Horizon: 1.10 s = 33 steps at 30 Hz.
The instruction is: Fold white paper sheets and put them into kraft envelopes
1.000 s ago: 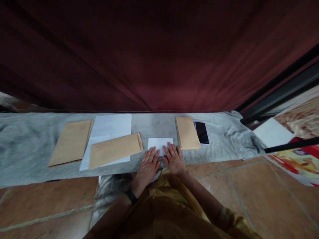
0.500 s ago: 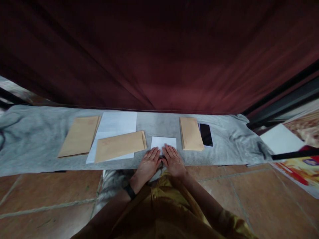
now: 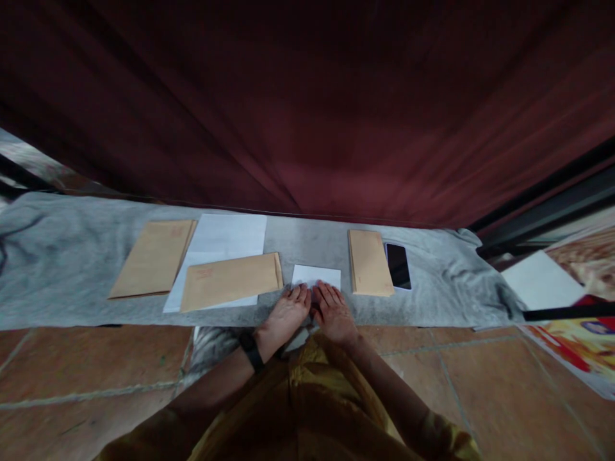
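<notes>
A small white sheet of paper [image 3: 317, 273], apparently folded, lies in front of me on the grey cloth. My left hand [image 3: 289, 308] rests flat on its near left part, fingers stretched forward. Beside it my right hand [image 3: 335, 312] presses on the near right part, its fingers also extended. The hands almost meet and cover the paper's near edge. Left of the paper, a brown envelope [image 3: 231, 280] lies across larger white sheets [image 3: 230, 234]. To the right sits a stack of smaller brown envelopes [image 3: 369, 262].
A phone [image 3: 398, 266] lies next to the right-hand envelopes. More large brown envelopes [image 3: 152, 258] lie at the left. The grey cloth [image 3: 446, 275] covers a narrow surface, with a dark red curtain [image 3: 307, 128] behind it. Another white sheet [image 3: 542, 280] is at the far right.
My hands stay on the small white paper with only slight shifts of the fingers. The whole view has tilted a little, and the things on the cloth lie as before.
</notes>
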### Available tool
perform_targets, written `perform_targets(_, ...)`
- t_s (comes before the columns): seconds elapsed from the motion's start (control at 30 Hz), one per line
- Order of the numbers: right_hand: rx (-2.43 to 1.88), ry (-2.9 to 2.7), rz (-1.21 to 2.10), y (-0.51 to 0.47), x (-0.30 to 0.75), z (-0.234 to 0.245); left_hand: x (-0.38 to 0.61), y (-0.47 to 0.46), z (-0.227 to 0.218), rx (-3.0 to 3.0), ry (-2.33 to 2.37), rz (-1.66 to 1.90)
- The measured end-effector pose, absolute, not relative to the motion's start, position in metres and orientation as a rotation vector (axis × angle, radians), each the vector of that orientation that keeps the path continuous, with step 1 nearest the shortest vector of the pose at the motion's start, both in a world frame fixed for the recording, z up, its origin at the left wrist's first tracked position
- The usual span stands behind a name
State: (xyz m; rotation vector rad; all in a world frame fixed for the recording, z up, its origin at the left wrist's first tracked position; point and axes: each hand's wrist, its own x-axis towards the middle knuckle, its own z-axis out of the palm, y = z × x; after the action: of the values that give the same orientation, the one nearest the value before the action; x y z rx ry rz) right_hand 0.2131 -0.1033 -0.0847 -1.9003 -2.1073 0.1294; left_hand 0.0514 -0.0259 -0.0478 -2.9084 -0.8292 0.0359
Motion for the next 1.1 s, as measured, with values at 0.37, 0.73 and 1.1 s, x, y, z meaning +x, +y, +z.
perform_targets(0.37, -1.937, -2.122, 0.199, -0.097, 0.215, -0.076, 0.057, -0.027, -0.054, -2.878, -0.887, -0.007)
perform_targets(0.73, -1.747, -1.772, 0.450, -0.078, 0.227, -0.076, 0.055, -0.030, -0.063, -2.881, -0.943, -0.011)
perform_targets(1.1, -1.626, -2.151, 0.415, -0.021, 0.215, -0.082, 0.059, -0.036, -0.066, -2.958, -1.073, -0.012)
